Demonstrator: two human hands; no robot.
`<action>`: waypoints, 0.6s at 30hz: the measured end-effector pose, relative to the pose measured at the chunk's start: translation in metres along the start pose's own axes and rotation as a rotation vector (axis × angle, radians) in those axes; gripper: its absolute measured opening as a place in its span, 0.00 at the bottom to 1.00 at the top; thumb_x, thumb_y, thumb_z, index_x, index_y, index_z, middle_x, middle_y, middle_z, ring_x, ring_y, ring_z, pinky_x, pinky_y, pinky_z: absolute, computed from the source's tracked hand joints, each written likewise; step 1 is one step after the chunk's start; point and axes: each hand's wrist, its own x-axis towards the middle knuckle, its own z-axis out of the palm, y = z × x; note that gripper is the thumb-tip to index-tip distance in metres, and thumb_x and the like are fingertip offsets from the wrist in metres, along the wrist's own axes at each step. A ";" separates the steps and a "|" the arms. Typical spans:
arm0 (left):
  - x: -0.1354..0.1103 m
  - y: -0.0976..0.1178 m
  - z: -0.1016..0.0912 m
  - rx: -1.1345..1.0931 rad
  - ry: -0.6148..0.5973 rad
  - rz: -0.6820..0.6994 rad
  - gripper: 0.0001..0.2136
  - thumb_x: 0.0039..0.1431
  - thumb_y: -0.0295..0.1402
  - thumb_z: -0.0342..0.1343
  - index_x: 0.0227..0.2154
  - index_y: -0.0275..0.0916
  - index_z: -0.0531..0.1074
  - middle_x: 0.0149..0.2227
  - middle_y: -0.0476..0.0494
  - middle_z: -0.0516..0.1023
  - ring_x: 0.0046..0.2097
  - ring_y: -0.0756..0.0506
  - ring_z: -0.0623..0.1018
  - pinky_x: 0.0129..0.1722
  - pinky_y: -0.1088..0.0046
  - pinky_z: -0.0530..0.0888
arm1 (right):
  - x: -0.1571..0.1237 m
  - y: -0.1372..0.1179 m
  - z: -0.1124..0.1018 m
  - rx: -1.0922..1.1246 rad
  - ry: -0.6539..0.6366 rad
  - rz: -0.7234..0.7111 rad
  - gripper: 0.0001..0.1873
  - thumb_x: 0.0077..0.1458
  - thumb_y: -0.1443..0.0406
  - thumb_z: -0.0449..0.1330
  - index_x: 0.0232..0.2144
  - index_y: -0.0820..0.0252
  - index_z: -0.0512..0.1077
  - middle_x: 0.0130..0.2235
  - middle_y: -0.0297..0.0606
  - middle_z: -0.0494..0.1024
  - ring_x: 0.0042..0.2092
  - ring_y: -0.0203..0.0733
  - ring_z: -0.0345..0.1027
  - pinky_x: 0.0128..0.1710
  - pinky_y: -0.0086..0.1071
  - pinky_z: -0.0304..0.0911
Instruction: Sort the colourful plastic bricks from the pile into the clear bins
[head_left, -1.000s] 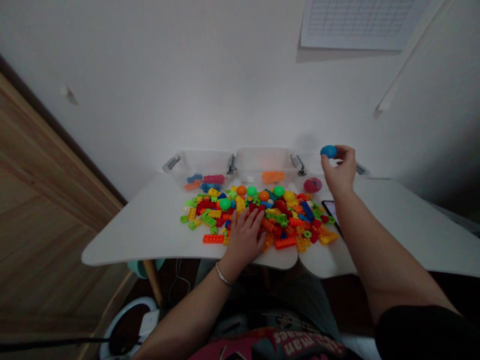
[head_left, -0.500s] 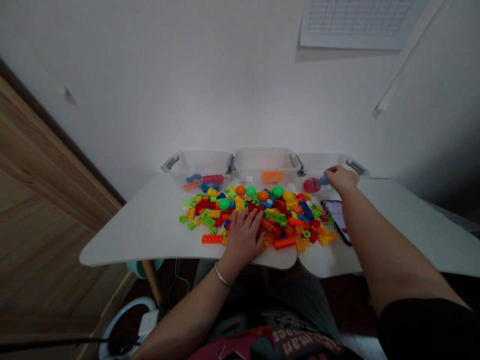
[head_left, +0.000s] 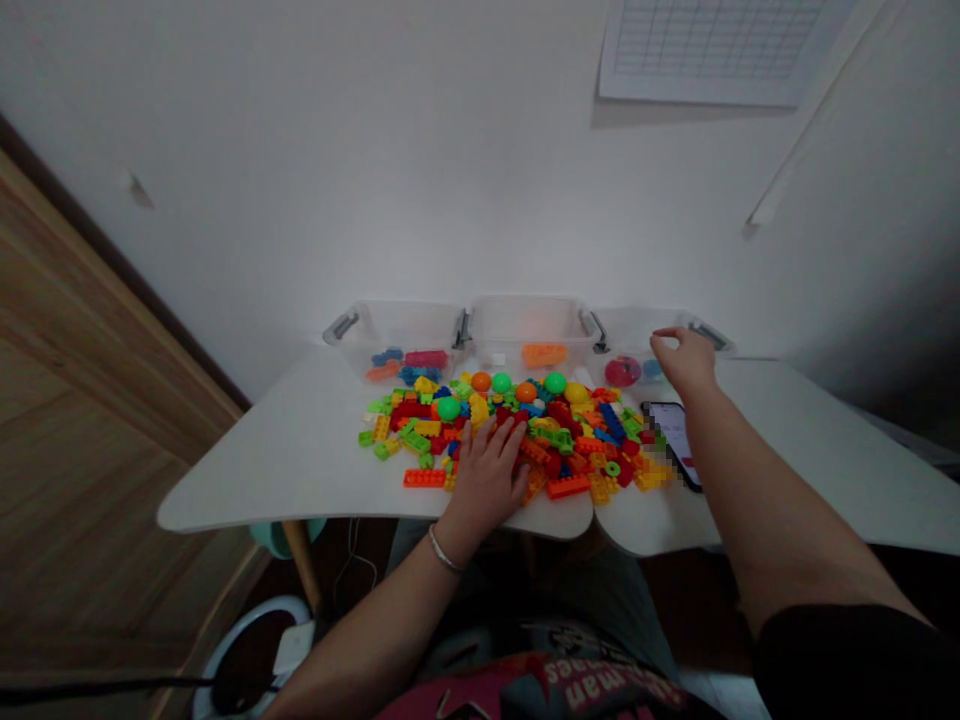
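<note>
My left hand (head_left: 491, 465) lies with fingers spread on the near middle of a heap of plastic building blocks (head_left: 427, 428) in red, yellow, green, orange and blue. Several small balls sit along the heap's far side, among them an orange ball (head_left: 481, 381) and a green ball (head_left: 555, 383). Over the right clear bin (head_left: 630, 320) hovers my right hand (head_left: 688, 362), thumb and forefinger slightly apart, with nothing visible between them. Inside that bin are a dark pink round piece (head_left: 622, 372) and a blue piece (head_left: 652, 369).
The middle clear bin (head_left: 525, 312) holds an orange block (head_left: 544, 355) and a small white piece. In the left clear bin (head_left: 409, 318) lie blue, pink and orange pieces. A phone (head_left: 677, 435) rests under my right forearm on the white table (head_left: 262, 450). The wall rises behind.
My right hand's fingers have loosened from a pinch, and the hand has shifted very slightly. The blue piece shows lower, apart from the fingers. My left hand stays put.
</note>
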 end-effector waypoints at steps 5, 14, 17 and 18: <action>0.000 0.000 -0.002 0.005 -0.006 0.005 0.26 0.61 0.38 0.52 0.63 0.42 0.61 0.62 0.44 0.67 0.64 0.36 0.62 0.67 0.44 0.50 | -0.037 -0.024 -0.011 0.359 0.258 -0.182 0.18 0.50 0.59 0.54 0.42 0.60 0.73 0.42 0.44 0.76 0.47 0.49 0.68 0.49 0.46 0.63; 0.000 0.001 -0.002 -0.011 -0.014 0.002 0.26 0.62 0.38 0.51 0.63 0.42 0.60 0.63 0.44 0.67 0.64 0.36 0.62 0.67 0.43 0.49 | -0.110 -0.054 0.009 0.311 -0.088 -0.396 0.22 0.51 0.58 0.58 0.46 0.63 0.71 0.45 0.49 0.75 0.45 0.51 0.69 0.50 0.47 0.64; 0.000 0.002 -0.003 -0.017 -0.013 0.001 0.26 0.62 0.38 0.51 0.63 0.41 0.60 0.63 0.44 0.67 0.64 0.37 0.62 0.67 0.43 0.48 | -0.120 -0.061 0.019 0.191 -0.178 -0.391 0.25 0.52 0.58 0.58 0.51 0.64 0.69 0.50 0.51 0.74 0.51 0.54 0.68 0.54 0.47 0.62; 0.000 0.002 -0.003 -0.015 -0.013 0.000 0.26 0.62 0.37 0.51 0.63 0.42 0.60 0.63 0.45 0.67 0.64 0.37 0.62 0.67 0.43 0.49 | -0.122 -0.063 0.022 0.157 -0.195 -0.385 0.25 0.53 0.59 0.58 0.52 0.64 0.69 0.50 0.51 0.74 0.52 0.55 0.67 0.55 0.47 0.61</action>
